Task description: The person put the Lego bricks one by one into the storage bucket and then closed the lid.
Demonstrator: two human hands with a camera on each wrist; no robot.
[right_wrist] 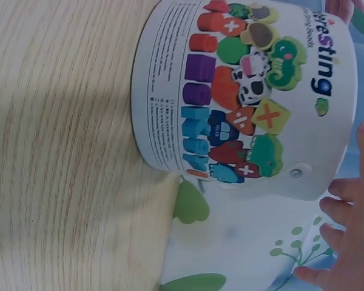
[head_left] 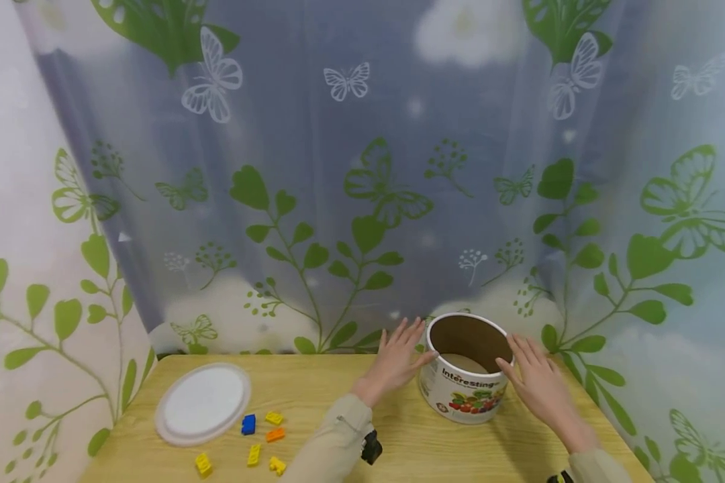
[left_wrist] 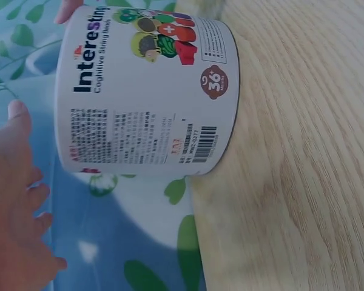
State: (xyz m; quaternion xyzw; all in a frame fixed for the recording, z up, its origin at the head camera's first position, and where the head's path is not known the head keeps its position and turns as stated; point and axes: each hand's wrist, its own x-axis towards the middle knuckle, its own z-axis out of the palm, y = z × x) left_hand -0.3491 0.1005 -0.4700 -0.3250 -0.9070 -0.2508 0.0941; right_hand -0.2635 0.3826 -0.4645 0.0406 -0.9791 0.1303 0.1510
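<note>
A round white tub (head_left: 438,396) with no lid on, brown inside, stands upright at the back right of the table. Its label reads "Interesting" and shows colourful toy pictures, seen close in both wrist views. My left hand (head_left: 394,359) is at the tub's left side, fingers straight and spread, thumb by the rim. On the other side my right hand (head_left: 540,386) has its fingers extended along the right rim. Neither hand curls round the tub. In the left wrist view the left hand (left_wrist: 15,200) shows apart from it; the right hand (right_wrist: 346,224) is close by the rim.
A white round lid (head_left: 202,402) lies on the table's left part. Beside it are a blue toy brick (head_left: 249,424), an orange brick (head_left: 275,435) and several yellow bricks (head_left: 254,455). A patterned curtain (head_left: 314,201) hangs behind the wooden table (head_left: 338,376) and along both sides.
</note>
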